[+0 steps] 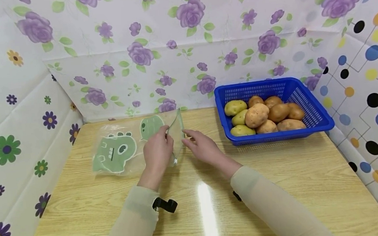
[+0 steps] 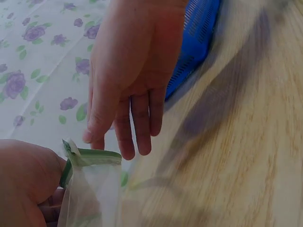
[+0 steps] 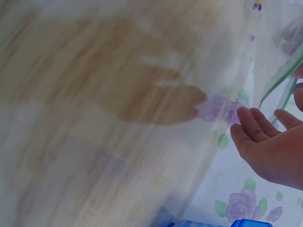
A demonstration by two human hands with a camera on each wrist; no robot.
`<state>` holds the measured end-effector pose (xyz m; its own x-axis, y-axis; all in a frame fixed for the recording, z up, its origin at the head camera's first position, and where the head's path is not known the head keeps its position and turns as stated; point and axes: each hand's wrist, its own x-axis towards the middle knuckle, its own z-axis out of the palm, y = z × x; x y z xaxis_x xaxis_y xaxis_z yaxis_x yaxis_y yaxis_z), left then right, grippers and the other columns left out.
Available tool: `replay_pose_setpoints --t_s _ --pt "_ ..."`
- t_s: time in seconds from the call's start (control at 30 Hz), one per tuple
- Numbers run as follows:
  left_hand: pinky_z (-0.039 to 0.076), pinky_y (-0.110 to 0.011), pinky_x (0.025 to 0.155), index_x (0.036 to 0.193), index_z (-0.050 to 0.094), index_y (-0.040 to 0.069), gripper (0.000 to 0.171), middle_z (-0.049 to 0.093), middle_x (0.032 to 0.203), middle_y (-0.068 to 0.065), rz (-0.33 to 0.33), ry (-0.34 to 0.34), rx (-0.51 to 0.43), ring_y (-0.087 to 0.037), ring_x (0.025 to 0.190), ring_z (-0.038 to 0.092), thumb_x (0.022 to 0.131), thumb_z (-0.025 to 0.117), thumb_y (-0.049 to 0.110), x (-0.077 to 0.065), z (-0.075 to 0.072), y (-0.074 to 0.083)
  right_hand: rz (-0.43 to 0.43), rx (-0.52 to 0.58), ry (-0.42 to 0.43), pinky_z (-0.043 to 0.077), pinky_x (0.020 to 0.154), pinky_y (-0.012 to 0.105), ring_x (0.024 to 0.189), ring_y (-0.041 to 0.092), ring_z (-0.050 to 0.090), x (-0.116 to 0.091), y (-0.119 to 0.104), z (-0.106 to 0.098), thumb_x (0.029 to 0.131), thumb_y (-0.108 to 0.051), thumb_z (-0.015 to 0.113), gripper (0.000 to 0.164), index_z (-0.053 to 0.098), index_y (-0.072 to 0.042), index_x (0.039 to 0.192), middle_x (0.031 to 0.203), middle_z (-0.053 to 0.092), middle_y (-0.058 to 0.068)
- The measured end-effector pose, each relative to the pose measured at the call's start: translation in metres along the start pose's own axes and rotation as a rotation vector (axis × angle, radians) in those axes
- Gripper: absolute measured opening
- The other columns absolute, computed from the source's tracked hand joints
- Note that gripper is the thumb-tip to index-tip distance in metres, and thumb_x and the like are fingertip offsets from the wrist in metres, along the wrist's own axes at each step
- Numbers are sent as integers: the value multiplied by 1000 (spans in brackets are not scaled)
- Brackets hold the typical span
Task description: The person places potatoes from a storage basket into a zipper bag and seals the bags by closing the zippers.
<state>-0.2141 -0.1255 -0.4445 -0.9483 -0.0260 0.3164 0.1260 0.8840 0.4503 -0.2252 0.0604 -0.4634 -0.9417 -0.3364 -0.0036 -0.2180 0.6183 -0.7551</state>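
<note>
A clear zip bag (image 1: 114, 154) with green dinosaur prints lies on the left of the table, its green-edged mouth turned to the right and parted. My left hand (image 1: 156, 151) grips one side of that mouth. In the left wrist view, the thumb side of the left hand (image 2: 26, 184) lies against the green zip strip (image 2: 99, 154). Fingers loosely extended, my right hand (image 1: 205, 148) is at the opposite edge of the mouth, holding nothing. From the right wrist view, the fingertips of the right hand (image 3: 274, 146) come close to the bag's green edge (image 3: 284, 78).
A blue plastic basket (image 1: 280, 136) stands at the back right, holding several brown potatoes (image 1: 257, 115) and a few greenish ones (image 1: 235, 107). Floral and dotted sheets (image 1: 185, 77) wall in the wooden table (image 1: 265, 178) at the back and sides.
</note>
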Motion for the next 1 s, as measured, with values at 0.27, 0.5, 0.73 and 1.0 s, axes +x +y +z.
replay_pose_setpoints --t_s 0.27,0.5,0.73,1.0 --pt "55 -46 61 146 70 8 40 81 107 -9 5 -2 -64 -25 69 67 107 62 15 1 -6 11 41 103 65 56 107 49 130 26 67 1 3 -10 116 -42 58 50 62 -18 159 150 66 5" --pt "53 -44 60 145 72 13 40 80 106 -8 65 44 -110 -23 71 67 106 63 11 1 -11 21 37 214 69 58 104 48 125 27 70 0 1 -22 115 -37 63 48 63 -12 156 144 69 7" --pt "52 -43 63 136 79 14 36 78 106 -9 125 76 -140 -24 75 63 105 63 6 2 -16 35 40 234 91 60 99 46 121 27 72 -5 -5 -36 111 -29 70 49 63 -10 156 139 71 9" --pt "56 -44 66 136 78 7 36 76 111 -13 95 125 -247 -25 76 69 104 60 5 6 -19 40 69 216 86 62 94 46 121 26 72 -9 -4 -45 109 -27 73 54 60 -14 160 150 65 9"
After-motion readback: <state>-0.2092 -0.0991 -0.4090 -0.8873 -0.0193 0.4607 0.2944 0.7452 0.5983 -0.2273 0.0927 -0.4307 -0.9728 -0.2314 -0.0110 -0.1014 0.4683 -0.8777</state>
